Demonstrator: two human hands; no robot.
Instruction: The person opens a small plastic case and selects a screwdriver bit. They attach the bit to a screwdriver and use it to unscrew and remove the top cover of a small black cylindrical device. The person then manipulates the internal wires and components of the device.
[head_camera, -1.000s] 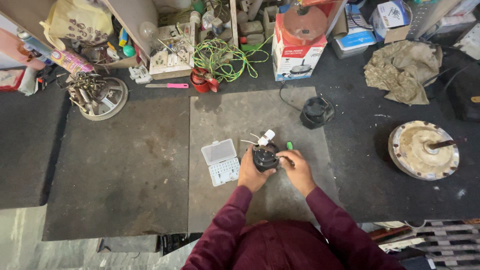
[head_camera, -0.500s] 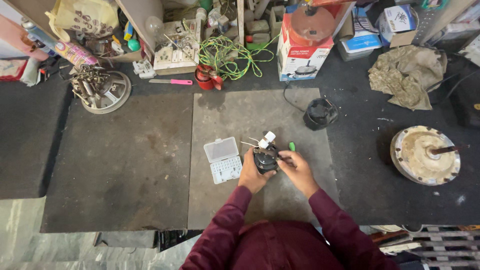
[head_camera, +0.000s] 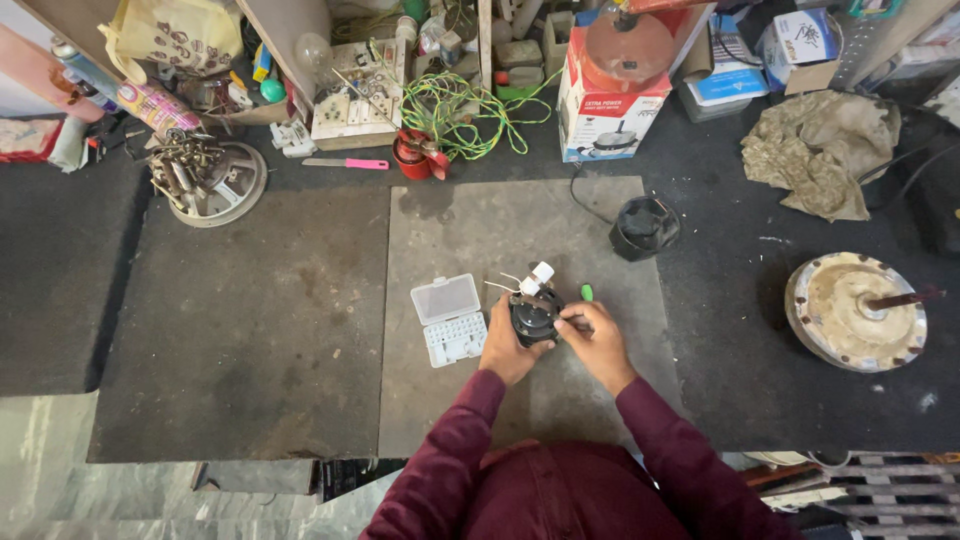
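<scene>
Dark workbench (head_camera: 250, 330) fills view; grey mat centre. Small black motor (head_camera: 533, 318) sits on mat near edge, between both hands.

Left hand (head_camera: 508, 345) wrapped round motor's left side, steadying. Right hand (head_camera: 595, 340) curled at its right flank, fingers pinched; looks like tool held there, too small to be sure.

Step in hand, by my guess: working on motor casing. Next move calls for steady grip, fine fingertip turning.

Around: round fan housing (head_camera: 855, 310) far right, crumpled cloth (head_camera: 820, 150), black pot-shaped part (head_camera: 643, 227) beyond motor, open clear screw box (head_camera: 450, 320) just left, white connector (head_camera: 540, 272) on motor leads. Nothing blocks hands.
</scene>
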